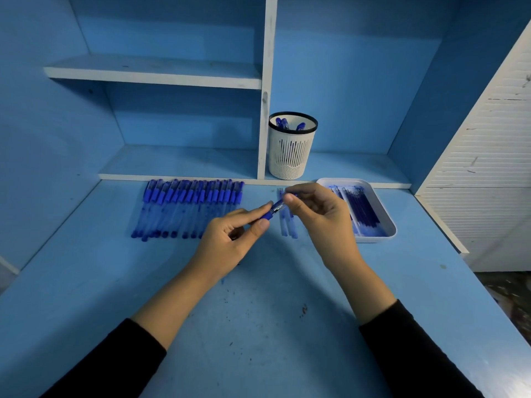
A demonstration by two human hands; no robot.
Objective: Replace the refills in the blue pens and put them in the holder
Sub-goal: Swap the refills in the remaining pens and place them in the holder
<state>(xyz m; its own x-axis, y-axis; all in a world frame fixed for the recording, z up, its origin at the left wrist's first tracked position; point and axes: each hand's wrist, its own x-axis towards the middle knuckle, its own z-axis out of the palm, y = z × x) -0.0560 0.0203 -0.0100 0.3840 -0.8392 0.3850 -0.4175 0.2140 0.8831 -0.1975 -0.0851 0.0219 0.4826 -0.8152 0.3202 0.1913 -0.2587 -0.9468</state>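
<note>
Blue pen (pixel 271 212) held over the middle of the table (pixel 258 326) between both hands, angled up toward the far right. The left hand (pixel 230 239) pinches its dark blue grip section between thumb and forefinger, with the other fingers curled underneath. The right hand (pixel 319 214) pinches the far end of the blue pen with thumb and fingertips; which part it has there is too small to tell. To the left lies a row of pens (pixel 189 208), side by side, with their caps toward the far edge. Just beyond the hands, a few loose clear pieces (pixel 287 228) lie on the table, partly hidden. On the right sits a white tray (pixel 376 239) with blue refills (pixel 360 208) in it. Farther back, just right of the white divider (pixel 265 81), stands a white slotted holder (pixel 291 156) with a black rim, and blue pen tops (pixel 284 123) show inside it. Black sleeves (pixel 115 363) cover the near part of both arms.
</note>
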